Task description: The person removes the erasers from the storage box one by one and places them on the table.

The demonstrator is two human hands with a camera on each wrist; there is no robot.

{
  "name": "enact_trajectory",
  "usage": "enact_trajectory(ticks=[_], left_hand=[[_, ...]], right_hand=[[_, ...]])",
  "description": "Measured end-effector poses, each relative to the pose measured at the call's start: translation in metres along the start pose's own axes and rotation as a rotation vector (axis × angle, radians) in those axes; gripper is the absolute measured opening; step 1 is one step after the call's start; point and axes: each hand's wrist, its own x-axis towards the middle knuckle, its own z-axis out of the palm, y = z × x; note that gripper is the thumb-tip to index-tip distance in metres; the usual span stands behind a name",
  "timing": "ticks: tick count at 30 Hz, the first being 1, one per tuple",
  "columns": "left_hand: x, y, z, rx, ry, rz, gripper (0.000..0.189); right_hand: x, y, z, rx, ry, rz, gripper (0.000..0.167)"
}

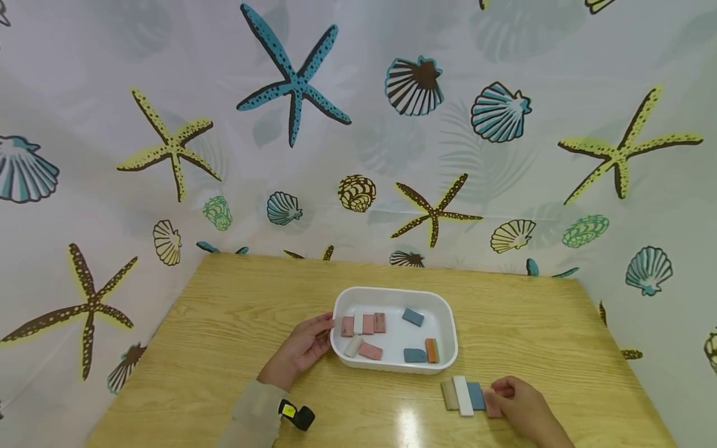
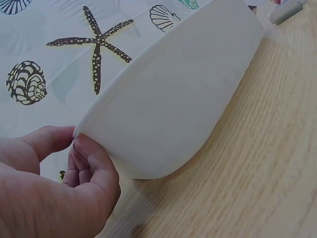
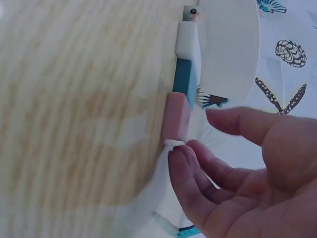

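A white plastic basin [image 1: 392, 367] stands on the wooden table, with pink, white, blue and orange-green erasers lying in it. My left hand [image 1: 307, 342] pinches its left rim between thumb and fingers, plainly so in the left wrist view. In front of the basin's right corner, a beige eraser [image 1: 449, 396], a white eraser [image 1: 462, 396], a blue eraser [image 1: 476, 396] and a pink eraser [image 1: 492, 403] lie side by side in a row. At the row's right end, fingertips of my right hand [image 3: 242, 173] touch the pink eraser, the thumb apart from it.
The wooden table [image 1: 235, 311] ends at a patterned curtain [image 1: 358, 143] on its far, left and right sides. A black strap with a yellow-marked device [image 1: 297, 414] sits at my left wrist.
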Motion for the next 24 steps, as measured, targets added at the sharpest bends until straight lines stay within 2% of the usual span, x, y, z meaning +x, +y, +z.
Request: enact_trajectory(ticks=[6, 9, 15, 24], left_hand=[[0.0, 0.001, 0.001, -0.003, -0.005, -0.011, 0.045], [0.001, 0.001, 0.001, 0.004, -0.004, -0.01, 0.046], [0.002, 0.0, 0.0, -0.002, 0.011, -0.011, 0.044], [0.002, -0.002, -0.001, -0.013, 0.01, -0.008, 0.044]], right_hand=[[-0.003, -0.017, -0.008, 0.01, 0.133, -0.038, 0.03], [-0.003, -0.03, -0.012, 0.018, 0.17, -0.069, 0.033], [-0.003, -0.061, -0.016, 0.073, 0.144, -0.102, 0.035], [0.008, -0.107, -0.005, 0.025, 0.118, -0.188, 0.024]])
